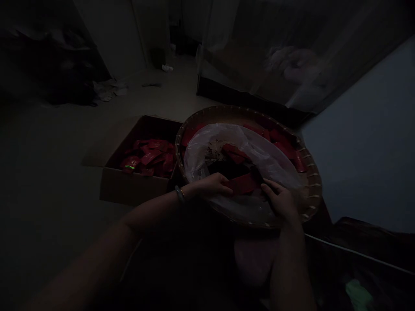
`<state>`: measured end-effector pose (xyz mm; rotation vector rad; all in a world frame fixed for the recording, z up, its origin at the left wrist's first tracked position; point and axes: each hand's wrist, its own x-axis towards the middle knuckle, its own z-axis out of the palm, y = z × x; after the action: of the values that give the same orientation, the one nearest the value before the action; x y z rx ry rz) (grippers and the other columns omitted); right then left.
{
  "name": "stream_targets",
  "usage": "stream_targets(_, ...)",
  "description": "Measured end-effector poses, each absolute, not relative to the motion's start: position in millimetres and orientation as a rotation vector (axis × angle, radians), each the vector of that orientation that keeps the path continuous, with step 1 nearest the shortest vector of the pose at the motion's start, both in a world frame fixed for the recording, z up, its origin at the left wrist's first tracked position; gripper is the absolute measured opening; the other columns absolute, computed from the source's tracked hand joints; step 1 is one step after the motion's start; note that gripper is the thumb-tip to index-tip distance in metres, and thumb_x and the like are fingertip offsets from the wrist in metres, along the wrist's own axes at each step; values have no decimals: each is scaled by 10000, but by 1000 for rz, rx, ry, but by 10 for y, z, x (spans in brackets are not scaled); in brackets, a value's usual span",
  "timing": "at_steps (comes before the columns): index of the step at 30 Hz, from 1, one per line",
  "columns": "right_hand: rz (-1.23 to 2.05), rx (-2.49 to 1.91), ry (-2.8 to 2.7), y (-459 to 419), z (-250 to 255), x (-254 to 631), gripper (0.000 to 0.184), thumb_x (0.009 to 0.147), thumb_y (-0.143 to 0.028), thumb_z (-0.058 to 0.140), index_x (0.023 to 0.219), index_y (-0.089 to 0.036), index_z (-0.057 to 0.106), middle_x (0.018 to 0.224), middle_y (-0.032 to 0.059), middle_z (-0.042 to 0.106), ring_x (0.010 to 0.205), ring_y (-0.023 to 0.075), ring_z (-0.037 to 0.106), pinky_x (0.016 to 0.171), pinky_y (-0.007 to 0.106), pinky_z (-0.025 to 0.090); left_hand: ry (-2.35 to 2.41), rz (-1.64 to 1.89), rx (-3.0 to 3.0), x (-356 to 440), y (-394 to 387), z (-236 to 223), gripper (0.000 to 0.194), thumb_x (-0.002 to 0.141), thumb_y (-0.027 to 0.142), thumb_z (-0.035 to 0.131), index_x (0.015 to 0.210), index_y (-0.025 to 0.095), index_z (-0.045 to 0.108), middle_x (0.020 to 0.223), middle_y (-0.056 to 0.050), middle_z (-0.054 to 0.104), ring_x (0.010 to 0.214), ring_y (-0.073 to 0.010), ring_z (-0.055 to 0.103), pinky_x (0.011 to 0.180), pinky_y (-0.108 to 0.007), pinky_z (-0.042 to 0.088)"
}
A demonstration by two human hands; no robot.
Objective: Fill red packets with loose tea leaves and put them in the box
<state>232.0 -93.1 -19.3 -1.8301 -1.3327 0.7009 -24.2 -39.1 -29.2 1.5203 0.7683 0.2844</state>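
My left hand, with bangles at the wrist, is closed on the near end of a red packet. My right hand is closed around a dark, narrow tool, its tip against the packet's right end; dimness hides its exact kind. Both hands are over a round woven basket tray lined with a whitish plastic sheet. Inside the sheet lies a dark loose heap with crumbs around it. Another red packet rests at the heap's far side.
Several red packets lie along the tray's far right rim. Left of the tray stands an open cardboard box with many red packets inside. A pale wall rises at right; a curtained bed is behind. The room is very dark.
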Motion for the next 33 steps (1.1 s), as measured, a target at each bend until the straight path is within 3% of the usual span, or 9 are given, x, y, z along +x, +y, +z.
stream_targets(14, 668, -1827, -1360, -956, -173, 2280, 547, 658, -592, 640, 986, -160, 714, 1015, 117, 713, 956, 279, 640, 846, 398, 489, 784, 285, 1558, -243, -401, -250, 297, 684, 365, 665, 817, 102, 700, 624, 22, 552, 546, -86, 463, 495, -188, 317)
stream_targets(22, 657, -1844, -1360, -959, -119, 2245, 570, 640, -615, 634, 956, -148, 717, 913, 114, 724, 843, 266, 647, 749, 377, 506, 785, 272, 1554, -244, -398, -261, 306, 683, 369, 668, 832, 104, 700, 633, 19, 566, 544, -90, 472, 498, -192, 335)
stream_targets(28, 676, -1824, -1346, -953, -132, 2261, 558, 635, -598, 644, 957, -148, 713, 960, 115, 716, 900, 270, 640, 806, 383, 496, 770, 283, 1528, -250, -405, -226, 277, 684, 335, 674, 832, 102, 700, 645, 24, 575, 563, -86, 484, 517, -183, 351)
stream_targets(33, 738, -1801, -1243, -931, -192, 2405, 612, 648, -584, 628, 1074, -147, 673, 1014, 115, 704, 920, 270, 637, 794, 383, 493, 782, 380, 1428, -253, -403, -270, 225, 683, 302, 683, 772, 95, 685, 643, 12, 603, 551, -84, 514, 510, -182, 362)
